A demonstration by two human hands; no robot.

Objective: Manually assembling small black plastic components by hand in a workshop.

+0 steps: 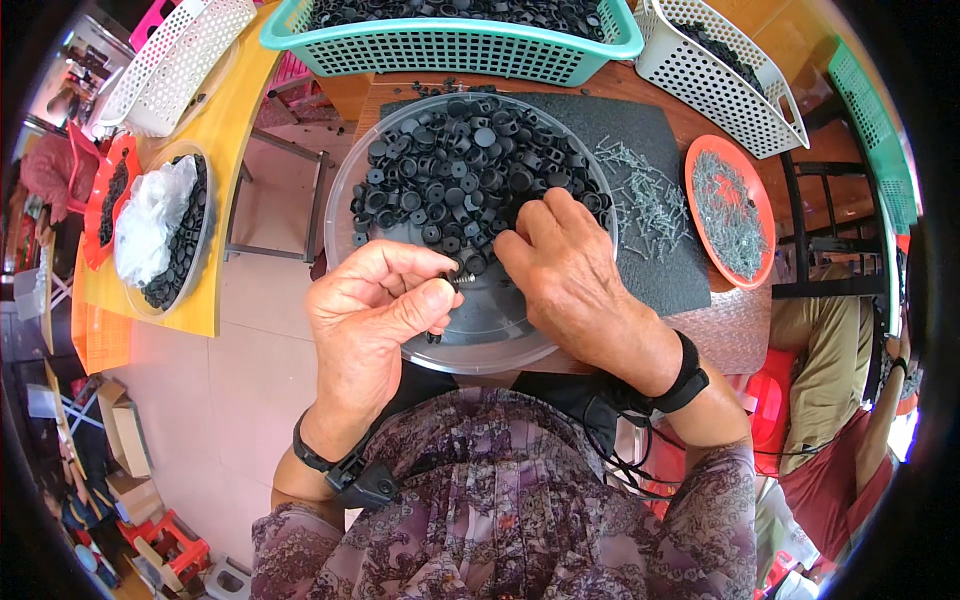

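**Crowded at the back, open at the near rim**

The far half of the clear round tray (345, 185) is heaped with black caps (470, 165), so no passage there. Its near half is bare plastic, partly taken up by the left hand (375, 305) and right hand (575, 275), which close the gap above the middle. Behind, the teal basket (450, 45) and white basket (720, 85) wall off the desk (735, 325). To the right, loose screws (645, 200) on the dark mat (690, 285) and the orange dish (700, 160) crowd the way. A strip of bare mat and desk lies free near the right wrist.
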